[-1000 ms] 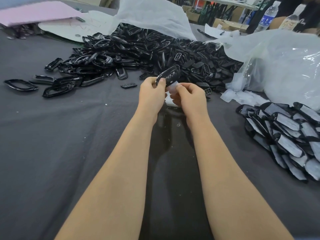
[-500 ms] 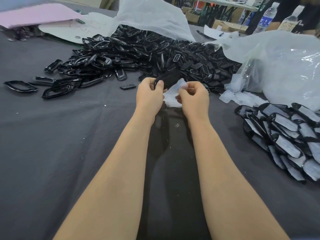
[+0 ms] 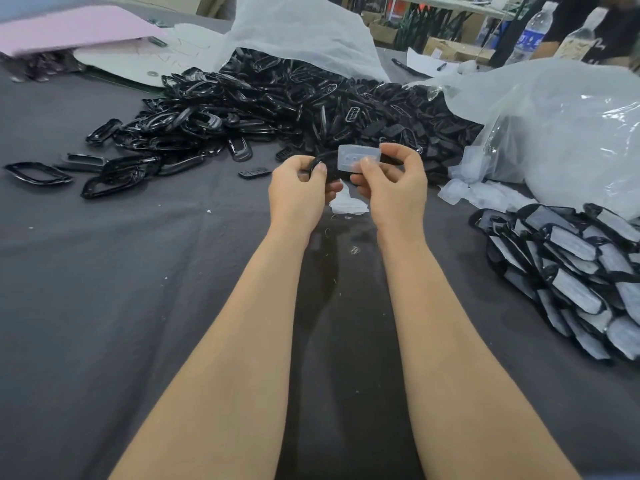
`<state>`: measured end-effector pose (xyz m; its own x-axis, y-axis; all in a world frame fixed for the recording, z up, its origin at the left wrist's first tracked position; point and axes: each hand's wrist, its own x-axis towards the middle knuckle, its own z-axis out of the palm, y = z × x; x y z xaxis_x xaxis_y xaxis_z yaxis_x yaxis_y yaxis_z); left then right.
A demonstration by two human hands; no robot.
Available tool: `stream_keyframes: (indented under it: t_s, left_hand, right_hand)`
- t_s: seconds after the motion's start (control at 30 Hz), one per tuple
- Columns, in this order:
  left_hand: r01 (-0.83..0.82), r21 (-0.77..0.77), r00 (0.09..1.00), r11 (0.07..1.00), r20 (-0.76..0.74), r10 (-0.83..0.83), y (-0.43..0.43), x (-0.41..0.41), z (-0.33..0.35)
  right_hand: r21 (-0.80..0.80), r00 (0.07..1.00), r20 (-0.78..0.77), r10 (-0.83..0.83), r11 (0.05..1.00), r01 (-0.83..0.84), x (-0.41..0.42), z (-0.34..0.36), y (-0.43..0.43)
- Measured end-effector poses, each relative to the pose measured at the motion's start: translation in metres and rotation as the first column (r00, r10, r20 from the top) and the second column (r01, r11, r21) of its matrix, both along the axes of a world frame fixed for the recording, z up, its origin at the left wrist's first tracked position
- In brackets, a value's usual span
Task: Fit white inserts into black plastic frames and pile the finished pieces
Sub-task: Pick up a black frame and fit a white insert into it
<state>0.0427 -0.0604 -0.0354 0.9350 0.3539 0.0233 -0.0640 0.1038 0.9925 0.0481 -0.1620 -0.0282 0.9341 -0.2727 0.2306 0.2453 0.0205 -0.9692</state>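
1. White insert [image 3: 356,157], pinched by right hand [image 3: 391,192], lay over black frame [image 3: 327,166], raised above the table [image 3: 104,271].
2. Left hand [image 3: 299,194] gripped frame's end; seating unclear, perhaps partial.
3. Finished pieces [image 3: 571,271] were piled at right.

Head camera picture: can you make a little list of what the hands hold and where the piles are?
left hand: grips black frame
right hand: pinches white insert, laid against the frame
empty frames pile: far side, behind the hands
finished pile: right side
spare inserts: lying just below the hands
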Motion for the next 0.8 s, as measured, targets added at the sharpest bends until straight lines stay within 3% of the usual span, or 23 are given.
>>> stream_keyframes:
  t_s: [0.13, 0.47, 0.6, 0.7, 0.8]
  left_hand:
    - [0.012, 0.023, 1.000, 1.000, -0.017, -0.012, -0.0002, 0.0005, 0.0014]
    - [0.061, 0.233, 0.997, 0.971, 0.021, -0.068, -0.0009, -0.0003, -0.0015]
    - [0.050, 0.216, 0.997, 0.975, 0.051, -0.063, 0.0003, 0.0012, -0.0026]
    - [0.046, 0.159, 0.997, 0.986, 0.057, -0.056, 0.0008, 0.0026, -0.0034]
    - [0.056, 0.134, 0.997, 0.989, 0.052, -0.063, 0.0003, 0.0031, -0.0045]
  right_hand:
    - [-0.161, 1.000, 0.025, 0.017, 0.987, -0.013, -0.0018, -0.0021, 0.0015]
    - [-0.308, 0.998, 0.055, -0.043, 0.950, 0.058, -0.0030, -0.0031, 0.0048]
    - [-0.374, 0.992, 0.092, -0.084, 0.920, 0.112, -0.0015, -0.0055, 0.0050]
    - [-0.322, 0.990, 0.036, -0.137, 0.936, 0.141, 0.0018, -0.0071, 0.0017]
    - [-0.147, 0.995, -0.095, -0.040, 0.989, 0.026, 0.0044, -0.0052, 0.0011]
